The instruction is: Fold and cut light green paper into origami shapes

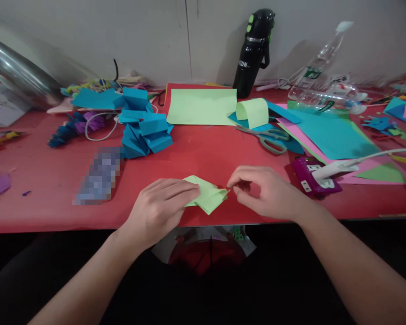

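Observation:
A folded piece of light green paper (209,198) lies near the front edge of the red table, with layered flaps pointing right. My left hand (162,203) is closed over its left part, fingers on top, so that side is hidden. My right hand (267,192) is beside the paper's right tip, its thumb and index finger curled towards each other. Whether those fingertips hold a bit of the tip or anything else is too small to make out.
Behind are blue folded paper (147,131), a light green sheet (203,106), and scissors (272,137). A purple power strip (304,174) with a white plug sits right of my right hand. A black bottle (253,54) and clear plastic bottles (320,74) stand or lie by the wall.

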A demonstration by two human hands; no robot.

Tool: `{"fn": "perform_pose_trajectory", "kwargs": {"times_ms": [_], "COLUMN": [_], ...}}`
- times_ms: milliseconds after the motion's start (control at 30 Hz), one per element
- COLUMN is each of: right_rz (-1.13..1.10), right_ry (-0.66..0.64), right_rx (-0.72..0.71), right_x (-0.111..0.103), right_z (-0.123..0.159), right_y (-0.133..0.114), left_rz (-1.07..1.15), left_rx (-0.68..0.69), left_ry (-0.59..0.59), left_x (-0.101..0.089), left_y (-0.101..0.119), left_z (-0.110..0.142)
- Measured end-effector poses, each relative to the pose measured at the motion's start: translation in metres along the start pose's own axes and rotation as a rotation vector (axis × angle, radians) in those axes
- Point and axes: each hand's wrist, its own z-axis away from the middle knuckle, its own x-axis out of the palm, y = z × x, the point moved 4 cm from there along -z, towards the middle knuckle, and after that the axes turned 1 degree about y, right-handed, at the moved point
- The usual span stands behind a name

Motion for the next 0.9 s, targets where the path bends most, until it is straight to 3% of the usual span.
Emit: {"fn": "perform_pose_trajectory", "kwargs": {"times_ms": [267,533,733,900], "right_rz": [-0.138,-0.224,-0.125,-0.280], "right_ry": [-0.025,-0.006,0.011,-0.038], "right_rx": [-0.032,0.114,0.251,0.281], "right_x": [0.001,0.002,0.002,0.007], "right_z": [0.000,-0.005,-0.003,-0.005], "right_y": [-0.003,0.005,0.016,0.014], "left_rz": [0.013,0.042,0.033,0.019], "left_rx": [-0.026,-0.023,-0.044,-0.048], "left_ry": [0.039,0.072,0.111,0.098], "left_x": [-0.004,-0.006,-0.008,-0.007], "left_y": [-0.005,-0.006,-0.007,-0.008], "left_z": [-0.001,0.000,-0.002,-0.001]}}
